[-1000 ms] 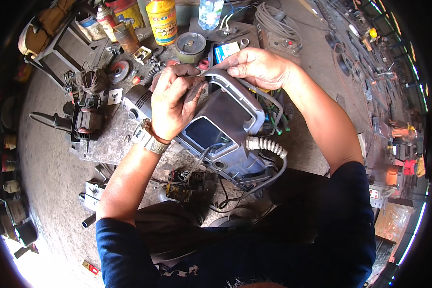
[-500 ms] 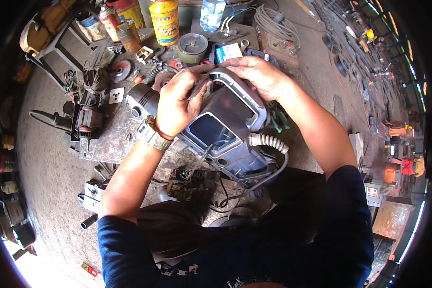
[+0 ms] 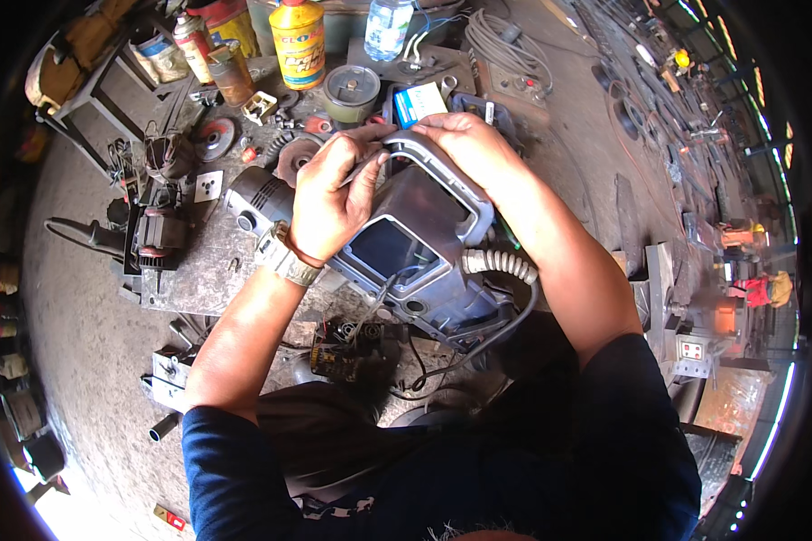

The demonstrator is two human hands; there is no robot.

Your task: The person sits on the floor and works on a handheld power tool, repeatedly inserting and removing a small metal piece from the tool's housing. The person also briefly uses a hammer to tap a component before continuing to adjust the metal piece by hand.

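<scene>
A grey power tool housing (image 3: 397, 243) with a loop handle (image 3: 460, 189) sits before me, tilted, its square opening facing up. At the handle's far left end my left hand (image 3: 334, 194) is closed in a pinch; what lies between its thumb and fingers is dark and I cannot make it out. My right hand (image 3: 469, 149) grips the handle's upper edge close by, with its fingertips partly hidden behind. From the housing's right corner comes a ribbed grey cable sleeve (image 3: 501, 263) with a cable. A cylindrical motor part (image 3: 257, 203) lies left of the wrist.
Behind stand a yellow bottle (image 3: 298, 45), a round lidded tin (image 3: 350, 93), a blue-and-white box (image 3: 419, 104) and a clear bottle (image 3: 388, 29). Grinding discs (image 3: 215, 140) and loose motor parts (image 3: 162, 230) lie left. A coiled cable (image 3: 505, 45) rests at the back right.
The whole view has shifted slightly left. My right hand has moved a little toward the left hand, and its forearm has swung inward. The left hand keeps its pinch.
</scene>
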